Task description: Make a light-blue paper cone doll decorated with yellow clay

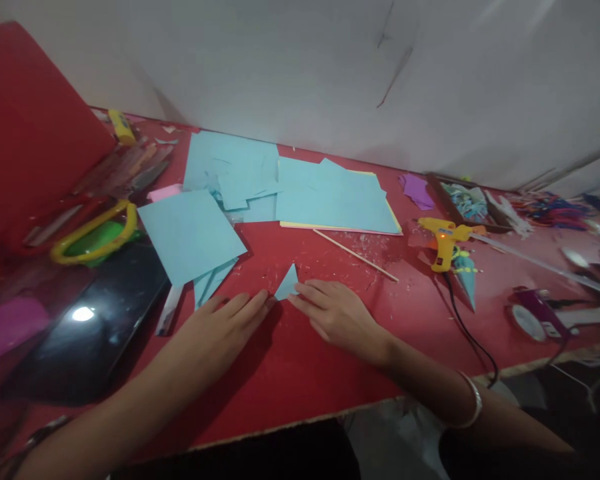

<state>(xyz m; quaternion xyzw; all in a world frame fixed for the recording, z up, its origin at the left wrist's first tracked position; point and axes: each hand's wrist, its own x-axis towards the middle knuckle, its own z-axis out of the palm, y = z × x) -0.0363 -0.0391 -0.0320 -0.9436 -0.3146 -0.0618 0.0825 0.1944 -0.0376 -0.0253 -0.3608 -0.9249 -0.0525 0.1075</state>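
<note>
Right hand [337, 310] is pressing blue paper triangle [287, 283] onto surface [300, 363], likely steadying it; left hand [233, 323] is meeting its corner (both part-curled, pinch unclear).

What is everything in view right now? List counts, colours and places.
Paper triangle: 1, light blue, between the hands
Larger sheets: several, light blue, centre back and left
Purple papers: count unclear, back right
Pink paper: 1 piece visible, left
Magenta sheet: 1, far left
Stick: 1, pale, right of centre
Glue gun: 1, yellow, right
Cone: 1, blue, beside glue gun
Tray: 1, brown, back right
Blurred strands: count unclear, mixed colours, far right
Black panel: 1, glossy, left
Table: 1, red, underneath
Wall: 1, grey, behind
Bangle: 1, pale, right forearm
Left hand: 1, bare, at triangle's left corner
Right hand: 1, bare, fingers touching triangle
</note>
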